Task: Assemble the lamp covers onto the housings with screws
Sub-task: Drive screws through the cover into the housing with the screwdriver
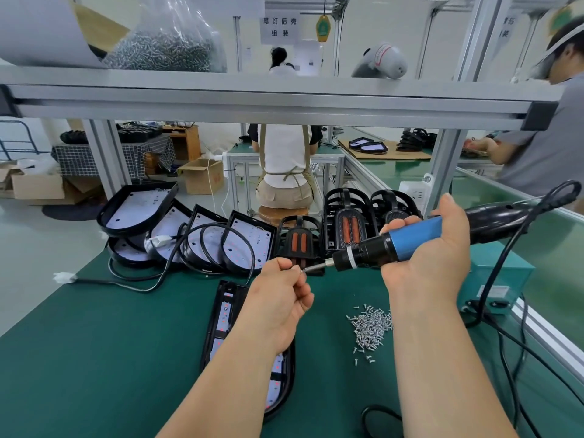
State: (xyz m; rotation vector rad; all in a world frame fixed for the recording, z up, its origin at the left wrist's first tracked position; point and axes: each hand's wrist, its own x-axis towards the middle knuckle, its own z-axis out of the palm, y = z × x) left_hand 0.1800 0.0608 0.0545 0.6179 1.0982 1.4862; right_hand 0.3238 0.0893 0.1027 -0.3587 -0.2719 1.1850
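My right hand (433,248) grips a blue-and-black electric screwdriver (407,240), held level with its bit pointing left. My left hand (281,295) pinches a small screw (301,270) at the bit's tip. Under my left forearm a black lamp housing (226,314) with a white LED board lies on the green mat. A pile of loose silver screws (371,327) lies to the right of it. Several more housings with white boards (202,235) lean in a row at the back left, and black covers with orange lenses (298,245) stand at the back middle.
A teal power box (499,279) with black cables stands at the right edge. A white-plugged cable (132,279) loops across the back left. An aluminium shelf rail (284,102) with a bag of screws (167,49) crosses overhead. Other people work at benches behind and to the right.
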